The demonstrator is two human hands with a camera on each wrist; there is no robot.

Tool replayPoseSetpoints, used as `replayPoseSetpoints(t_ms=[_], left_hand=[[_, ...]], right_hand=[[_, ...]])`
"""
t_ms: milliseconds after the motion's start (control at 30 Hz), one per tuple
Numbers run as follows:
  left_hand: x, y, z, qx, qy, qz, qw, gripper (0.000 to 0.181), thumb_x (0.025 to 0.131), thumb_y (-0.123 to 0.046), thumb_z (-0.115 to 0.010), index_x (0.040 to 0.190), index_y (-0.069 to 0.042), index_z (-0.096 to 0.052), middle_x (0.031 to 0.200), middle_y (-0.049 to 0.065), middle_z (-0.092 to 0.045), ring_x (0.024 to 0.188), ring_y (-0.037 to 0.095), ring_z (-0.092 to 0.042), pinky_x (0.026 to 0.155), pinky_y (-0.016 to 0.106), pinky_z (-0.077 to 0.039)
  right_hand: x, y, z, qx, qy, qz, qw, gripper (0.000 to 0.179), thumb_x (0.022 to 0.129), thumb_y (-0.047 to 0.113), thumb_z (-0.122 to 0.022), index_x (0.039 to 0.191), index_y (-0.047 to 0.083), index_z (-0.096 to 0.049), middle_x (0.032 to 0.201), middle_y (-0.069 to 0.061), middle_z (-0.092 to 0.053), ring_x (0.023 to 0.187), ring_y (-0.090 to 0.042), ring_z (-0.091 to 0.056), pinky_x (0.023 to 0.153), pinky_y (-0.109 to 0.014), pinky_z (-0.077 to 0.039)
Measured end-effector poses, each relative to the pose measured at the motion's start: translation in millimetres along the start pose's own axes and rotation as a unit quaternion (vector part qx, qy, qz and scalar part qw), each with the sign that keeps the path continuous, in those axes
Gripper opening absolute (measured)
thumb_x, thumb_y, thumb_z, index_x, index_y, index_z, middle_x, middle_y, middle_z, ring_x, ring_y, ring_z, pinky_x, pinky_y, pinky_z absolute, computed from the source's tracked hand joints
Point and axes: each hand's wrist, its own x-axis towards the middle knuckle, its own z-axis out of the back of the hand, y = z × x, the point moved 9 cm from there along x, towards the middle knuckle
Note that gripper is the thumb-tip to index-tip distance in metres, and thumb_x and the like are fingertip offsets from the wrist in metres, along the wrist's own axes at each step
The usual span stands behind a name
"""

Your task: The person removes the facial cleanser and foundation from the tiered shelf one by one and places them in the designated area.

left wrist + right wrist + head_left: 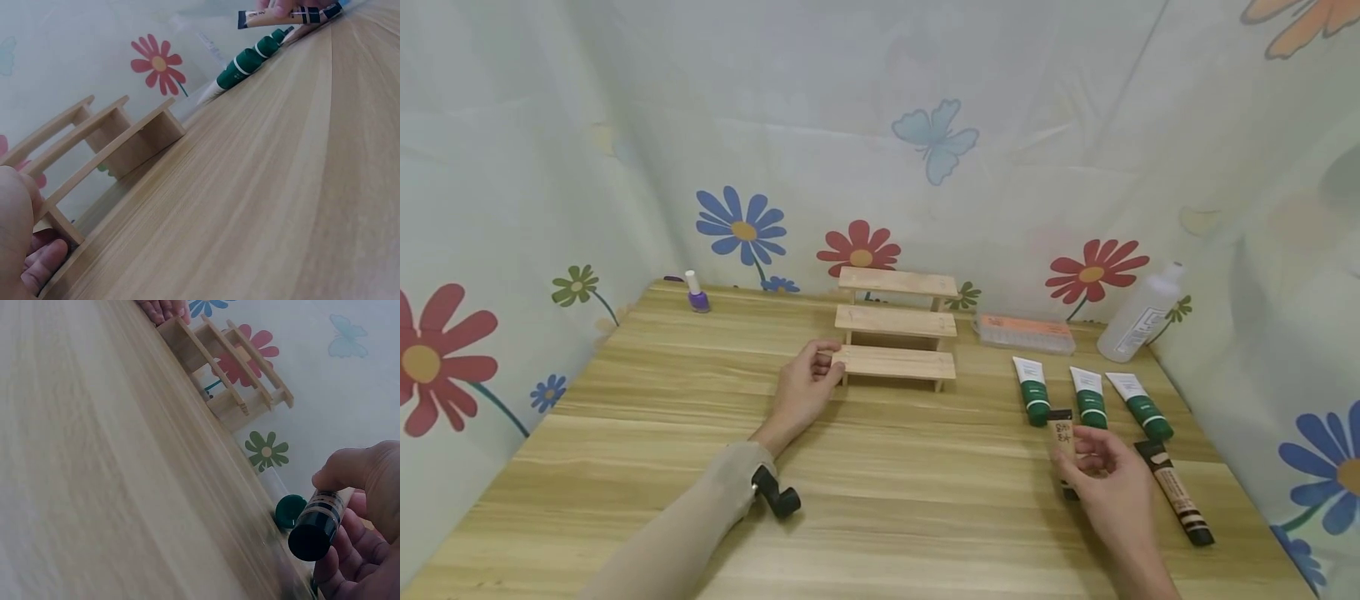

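My left hand point(805, 382) grips the left end of the lowest step of a three-tier wooden display stand point(895, 362). In the left wrist view, the thumb lies over that step's end and the curled fingers point(47, 265) are beside its leg. On the right, my right hand point(1108, 479) pinches a beige tube point(1063, 435) between thumb and fingers. The tube's black cap point(310, 541) points toward the camera in the right wrist view. A second beige tube with black ends point(1180, 498) lies on the table just right of that hand.
Beyond the right hand lie three white-and-green tubes point(1032, 392). A clear box with an orange label point(1026, 332) and a white bottle point(1142, 315) are behind them. A purple nail polish bottle point(697, 296) stands at the back left. Flowered curtain point(850, 125) surrounds the wooden table point(910, 517).
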Motion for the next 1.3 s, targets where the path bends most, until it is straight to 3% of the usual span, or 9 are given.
replayPoseSetpoints(t_ms=[233, 467, 833, 1000, 1167, 1300], left_hand=[[1.2, -0.2, -0.2, -0.004, 0.001, 0.001, 1.0, 0.029, 0.11, -0.021, -0.072, 0.138, -0.015, -0.07, 0.113, 0.01, -0.077, 0.101, 0.023, -0.075, 0.091, 0.038, -0.063], [0.9, -0.4, -0.5, 0.0, 0.0, 0.001, 1.0, 0.029, 0.109, -0.021, -0.072, 0.138, -0.015, -0.07, 0.114, 0.009, -0.077, 0.101, 0.023, -0.075, 0.092, 0.039, -0.063], [1.1, 0.9, -1.5, -0.006, 0.002, 0.001, 1.0, 0.029, 0.11, -0.021, -0.072, 0.138, -0.015, -0.07, 0.112, 0.009, -0.076, 0.1, 0.022, -0.074, 0.09, 0.035, -0.062], [-0.2, 0.5, -0.8, -0.01, 0.005, 0.003, 0.9999, 0.029, 0.11, -0.021, -0.071, 0.139, -0.015, -0.069, 0.113, 0.009, -0.075, 0.101, 0.022, -0.073, 0.091, 0.038, -0.062], [0.0, -0.6, 0.4, -0.007, 0.004, 0.001, 1.0, 0.029, 0.11, -0.021, -0.071, 0.139, -0.015, -0.07, 0.114, 0.009, -0.075, 0.101, 0.022, -0.074, 0.092, 0.037, -0.063], [0.2, -1.4, 0.8, -0.007, 0.003, 0.0, 1.0, 0.029, 0.11, -0.021, -0.071, 0.138, -0.016, -0.07, 0.113, 0.009, -0.076, 0.101, 0.022, -0.074, 0.092, 0.039, -0.063]], right_hand=[[1.4, -2, -5, -0.026, 0.037, 0.008, 0.9989, 0.045, 0.093, 0.015, -0.093, 0.132, 0.001, -0.075, 0.117, -0.017, -0.075, 0.083, -0.003, -0.066, 0.07, -0.015, -0.054], [1.1, -8, -11, -0.065, 0.076, -0.004, 0.995, 0.051, 0.092, 0.025, -0.096, 0.133, 0.002, -0.077, 0.113, -0.012, -0.076, 0.082, -0.006, -0.066, 0.065, -0.02, -0.053], [1.0, -10, -12, -0.09, 0.085, -0.012, 0.9922, 0.052, 0.095, 0.027, -0.092, 0.138, 0.003, -0.074, 0.118, -0.014, -0.075, 0.092, -0.016, -0.069, 0.07, -0.021, -0.054], [0.7, -6, -5, -0.069, 0.047, -0.005, 0.9965, 0.055, 0.095, 0.025, -0.091, 0.141, 0.004, -0.071, 0.129, -0.02, -0.073, 0.102, -0.024, -0.066, 0.076, -0.015, -0.049], [-1.5, 3, 5, -0.032, -0.018, 0.005, 0.9993, 0.049, 0.094, 0.019, -0.091, 0.138, 0.006, -0.073, 0.128, -0.014, -0.07, 0.099, -0.02, -0.059, 0.077, -0.013, -0.045], [-3.5, 5, 9, -0.022, -0.045, 0.01, 0.9987, 0.049, 0.094, 0.019, -0.091, 0.138, 0.009, -0.073, 0.129, -0.01, -0.067, 0.1, -0.017, -0.056, 0.077, -0.014, -0.043]])
